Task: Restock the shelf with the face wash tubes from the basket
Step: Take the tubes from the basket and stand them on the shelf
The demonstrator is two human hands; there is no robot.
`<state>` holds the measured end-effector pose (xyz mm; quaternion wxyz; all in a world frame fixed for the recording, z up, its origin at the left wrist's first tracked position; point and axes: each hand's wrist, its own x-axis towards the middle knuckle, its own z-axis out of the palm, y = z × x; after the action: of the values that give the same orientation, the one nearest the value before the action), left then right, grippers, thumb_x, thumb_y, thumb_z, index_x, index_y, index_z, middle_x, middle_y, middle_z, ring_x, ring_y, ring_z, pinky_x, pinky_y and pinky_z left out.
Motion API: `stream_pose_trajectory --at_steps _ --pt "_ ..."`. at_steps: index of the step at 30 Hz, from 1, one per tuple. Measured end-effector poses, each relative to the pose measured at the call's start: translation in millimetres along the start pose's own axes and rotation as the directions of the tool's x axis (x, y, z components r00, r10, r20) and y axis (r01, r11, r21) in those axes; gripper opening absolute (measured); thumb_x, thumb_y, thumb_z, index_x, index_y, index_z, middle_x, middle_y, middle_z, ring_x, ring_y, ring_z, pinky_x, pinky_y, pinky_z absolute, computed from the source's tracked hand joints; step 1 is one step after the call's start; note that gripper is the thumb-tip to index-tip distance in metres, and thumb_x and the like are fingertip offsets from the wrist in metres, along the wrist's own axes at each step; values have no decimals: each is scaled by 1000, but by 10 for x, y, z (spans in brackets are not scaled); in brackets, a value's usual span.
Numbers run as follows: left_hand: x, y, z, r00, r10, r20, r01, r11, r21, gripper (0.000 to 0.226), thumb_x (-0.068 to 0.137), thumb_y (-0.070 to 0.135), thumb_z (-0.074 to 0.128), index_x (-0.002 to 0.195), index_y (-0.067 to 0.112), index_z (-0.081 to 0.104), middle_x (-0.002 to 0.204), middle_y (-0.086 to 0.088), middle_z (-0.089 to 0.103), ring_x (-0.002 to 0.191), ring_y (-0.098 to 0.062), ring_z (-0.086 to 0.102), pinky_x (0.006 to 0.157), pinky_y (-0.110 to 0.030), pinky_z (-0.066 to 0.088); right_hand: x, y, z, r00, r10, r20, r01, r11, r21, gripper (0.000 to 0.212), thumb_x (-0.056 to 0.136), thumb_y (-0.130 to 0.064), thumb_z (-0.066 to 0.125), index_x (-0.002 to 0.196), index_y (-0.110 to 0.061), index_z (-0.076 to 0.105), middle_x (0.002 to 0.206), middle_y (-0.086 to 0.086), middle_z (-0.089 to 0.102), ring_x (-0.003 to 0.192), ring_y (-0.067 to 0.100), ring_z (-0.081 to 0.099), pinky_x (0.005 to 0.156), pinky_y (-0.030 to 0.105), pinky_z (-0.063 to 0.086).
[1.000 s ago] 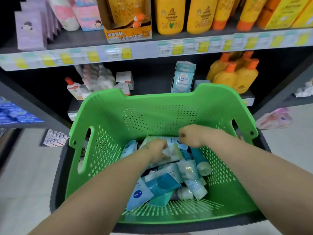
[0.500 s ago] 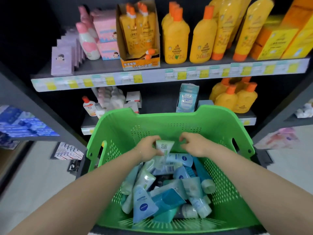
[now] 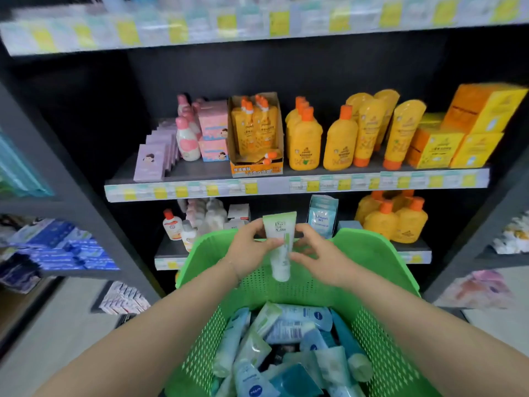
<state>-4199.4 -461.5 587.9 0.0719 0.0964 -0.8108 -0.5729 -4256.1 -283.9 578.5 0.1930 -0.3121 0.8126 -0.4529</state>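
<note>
Left hand (image 3: pixel 248 249) fingers grasp white-green face wash tube (image 3: pixel 279 242) upright, cap down; right hand (image 3: pixel 322 257) fingers pinch its other side. Below the fingers, more tubes (image 3: pixel 289 336) lie in green basket (image 3: pixel 375 250).

Lighting is bright, even and diffuse, falling from above and from the aisle side. The yellow plastic bottles with orange caps (image 3: pixel 340 144) show full colour with a mild sheen and no hard glare. The black back panel of the shelf unit (image 3: pixel 286 73) stays in deep shadow under the board above.

Motion blur smears the strip of yellow and pale price labels on the top shelf edge (image 3: pixel 257 21) and the blue packets at far left (image 3: pixel 65 247). Wide-angle distortion bows the side uprights outward.

The white-and-green plastic tube (image 3: pixel 279 245) at centre is the sharpest item, though its print is unreadable. The green perforated plastic basket (image 3: pixel 386 267) is evenly lit, and shadows inside it are soft.
</note>
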Motion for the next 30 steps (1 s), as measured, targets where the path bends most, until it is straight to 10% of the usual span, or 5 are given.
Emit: stream_pose_trajectory --at_steps 8,14,18,23,30 --pt "132 712 -291 986 141 -90 -146 988 -58 30 83 15 75 108 21 60 97 -4 67 91 -24 65 75 -35 56 203 -622 -330 978 -157 -136 157 988 -13 39 96 -18 58 122 -36 36 86 10 63 75 20 62 67 37 49" --pt "195 1136 -528 956 290 -44 -290 957 16 49 79 4 75 117 23 49 109 -6 61 92 -19 65 73 -18 54 364 -1046 -676 941 -288 -180 286 958 -39 41 96 -15 58 127 -29 36 98 1 67 90 20 65 81 42 55" --pt "271 1510 -650 938 348 3 -347 937 44 56 80 2 73 120 29 45 107 -4 61 96 -26 66 78 -34 58 406 -1361 -890 919 -339 -204 335 941 -54 39 96 -12 58 123 -30 38 87 -2 65 82 16 67 70 26 53" --pt "308 1892 -772 886 460 -55 -456 887 75 63 81 5 73 120 43 42 111 10 59 99 -17 63 79 -37 59 501 -1731 -1150 886 -388 -253 372 922 -109 40 95 -18 60 125 -34 39 96 7 68 89 23 67 81 47 56" --pt "332 2274 -958 900 414 -141 -421 907 -27 70 82 9 75 135 38 39 103 -15 66 90 -30 69 76 -48 59 566 -2226 -1376 843 -453 -290 433 891 -133 42 96 -18 59 127 -37 36 90 10 69 84 25 67 78 40 55"
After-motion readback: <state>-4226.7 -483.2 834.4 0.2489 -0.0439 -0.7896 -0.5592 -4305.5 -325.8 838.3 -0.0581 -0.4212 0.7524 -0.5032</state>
